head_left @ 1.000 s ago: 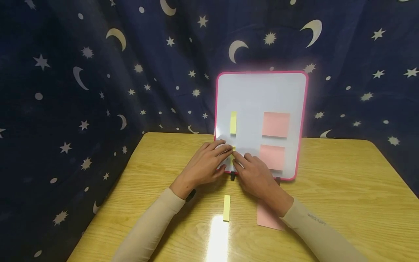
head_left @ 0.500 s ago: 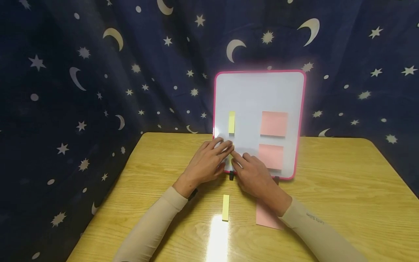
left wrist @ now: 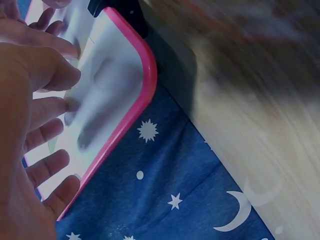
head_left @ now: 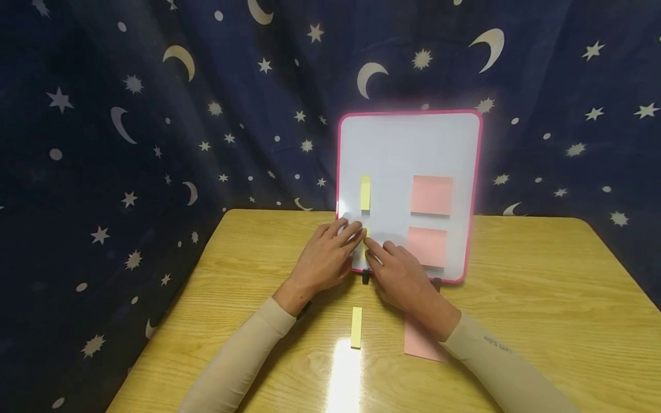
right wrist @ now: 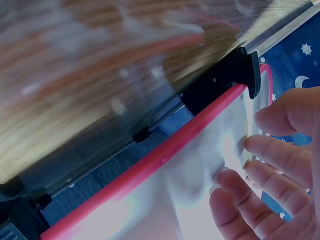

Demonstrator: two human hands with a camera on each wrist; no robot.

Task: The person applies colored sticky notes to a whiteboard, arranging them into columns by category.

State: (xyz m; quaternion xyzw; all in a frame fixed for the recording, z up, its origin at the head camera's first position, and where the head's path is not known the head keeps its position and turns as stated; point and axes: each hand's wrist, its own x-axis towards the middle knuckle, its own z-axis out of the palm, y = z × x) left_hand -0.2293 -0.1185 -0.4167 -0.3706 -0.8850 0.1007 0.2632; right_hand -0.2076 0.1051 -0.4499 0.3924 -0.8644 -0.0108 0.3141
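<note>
A whiteboard [head_left: 392,149] with a pink frame stands upright on the table. Low on its left side is a narrow yellow sticky note [head_left: 364,251], partly hidden by both hands. My left hand [head_left: 327,252] touches its upper part with the fingertips, fingers extended and spread in the left wrist view. From the other side, my right hand [head_left: 400,272] rests its index fingertip at the note's right edge; the thumb stands apart in the right wrist view. Above them, another yellow sticky note [head_left: 365,193] is on the board. Two pink sticky notes [head_left: 431,195] are on its right side.
Black stand feet [head_left: 365,277] hold the board's lower edge. A yellow sticky-note pad [head_left: 356,328] lies on the wooden table [head_left: 248,241] in front. Under my right forearm is a pink pad [head_left: 420,343], partly covered. A dark star-patterned curtain [head_left: 268,115] hangs behind.
My left fingertips have shifted slightly over the lower yellow note, covering its top edge and then showing part of it again. The right hand stays nearly still. The head view has shifted slightly.
</note>
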